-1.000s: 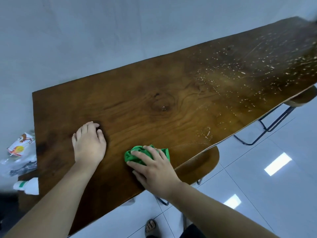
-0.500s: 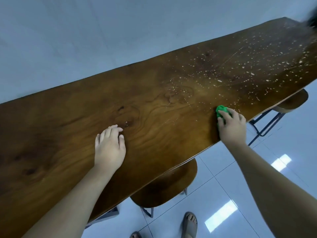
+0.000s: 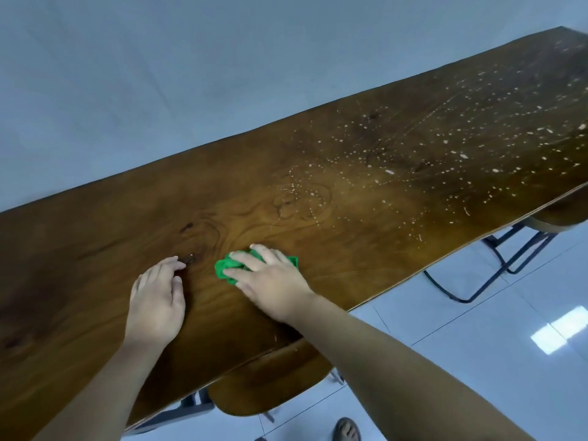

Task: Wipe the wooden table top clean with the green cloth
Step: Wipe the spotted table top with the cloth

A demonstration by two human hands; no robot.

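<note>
The long wooden table top [image 3: 318, 173] runs from lower left to upper right. My right hand [image 3: 270, 281] presses the bunched green cloth [image 3: 224, 268] flat on the wood near the front edge, fingers spread over it. My left hand [image 3: 157, 300] lies palm down on the table just left of the cloth, holding nothing. Many pale crumbs and specks [image 3: 461, 148] cover the right half of the table; the left half looks bare of them.
A wooden stool seat [image 3: 270, 389] sits tucked under the front edge below my arms. Another stool with black metal legs [image 3: 496, 265] stands at the right. A grey wall [image 3: 191, 74] backs the table. White floor tiles and my sandalled foot [image 3: 346, 429] show below.
My right hand has swept the cloth back leftwards along the front edge, from the speckled area to beside my left hand. The view has shifted a little.
</note>
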